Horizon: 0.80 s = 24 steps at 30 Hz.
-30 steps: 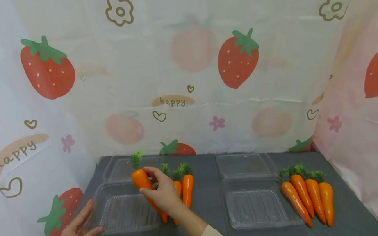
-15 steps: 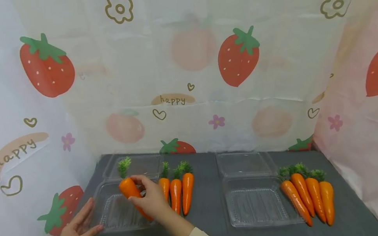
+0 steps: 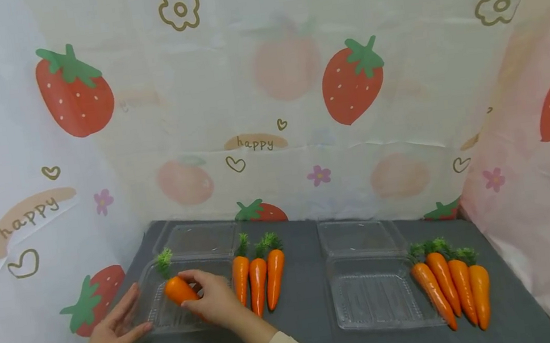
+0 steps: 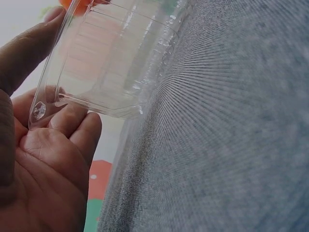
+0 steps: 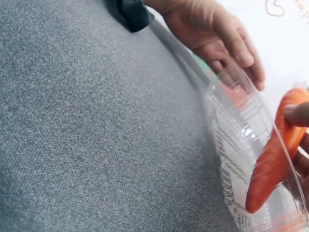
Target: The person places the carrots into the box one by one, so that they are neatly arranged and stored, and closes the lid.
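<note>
My right hand (image 3: pixel 219 301) pinches an orange carrot (image 3: pixel 179 290) with a green leafy top between thumb and fingers. The carrot is tilted over the left clear plastic container (image 3: pixel 167 320), whose lid (image 3: pixel 203 238) lies folded back. In the right wrist view the tip of the carrot (image 5: pixel 268 169) points down inside the container walls. My left hand (image 3: pixel 113 335) rests against the container's left side, fingers extended and thumb along the front corner. The left wrist view has these fingers (image 4: pixel 70 118) at the rim of the container (image 4: pixel 108 58). My right hand hides the carrot's lower part in the head view.
Three carrots (image 3: pixel 258 279) lie side by side just right of the left container. Farther right stands a second clear container (image 3: pixel 373 297) with its lid open, and several carrots (image 3: pixel 460 286) beside it. A strawberry-print curtain (image 3: pixel 287 101) surrounds the grey table (image 3: pixel 305 333).
My right hand has carried the carrot left and lower, from above the other three carrots to over the left container. My left hand has stayed at the container's side.
</note>
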Tool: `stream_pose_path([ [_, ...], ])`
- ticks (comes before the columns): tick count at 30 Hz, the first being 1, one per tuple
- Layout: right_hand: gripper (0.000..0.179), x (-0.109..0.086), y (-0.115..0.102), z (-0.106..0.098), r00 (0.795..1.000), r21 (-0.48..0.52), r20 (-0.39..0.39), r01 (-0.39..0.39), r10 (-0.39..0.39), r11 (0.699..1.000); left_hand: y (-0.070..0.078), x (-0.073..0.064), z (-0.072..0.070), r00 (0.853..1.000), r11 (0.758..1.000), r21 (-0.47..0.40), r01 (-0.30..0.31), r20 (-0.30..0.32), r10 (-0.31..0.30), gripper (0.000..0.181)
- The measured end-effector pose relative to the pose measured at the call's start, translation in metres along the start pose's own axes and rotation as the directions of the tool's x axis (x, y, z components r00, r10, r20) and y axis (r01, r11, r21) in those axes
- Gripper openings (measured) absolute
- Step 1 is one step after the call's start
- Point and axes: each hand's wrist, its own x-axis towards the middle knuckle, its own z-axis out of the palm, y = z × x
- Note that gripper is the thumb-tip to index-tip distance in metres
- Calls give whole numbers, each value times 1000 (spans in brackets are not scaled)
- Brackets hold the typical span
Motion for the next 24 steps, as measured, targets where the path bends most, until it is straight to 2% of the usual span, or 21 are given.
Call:
stream_pose_path([
  [7, 57, 5, -2, 6, 998, -83, 68, -5, 11, 997, 4, -1, -1, 1000, 999, 19, 30, 3, -30, 86],
  [17, 49, 9, -5, 10, 991, -178, 135, 5, 19, 984, 4, 1, -1, 999, 999, -25, 36, 24, -36, 86],
  [24, 47, 13, -5, 12, 975, -241, 219, 37, 17, 970, 5, 0, -1, 999, 998, 39, 53, 8, -54, 86],
])
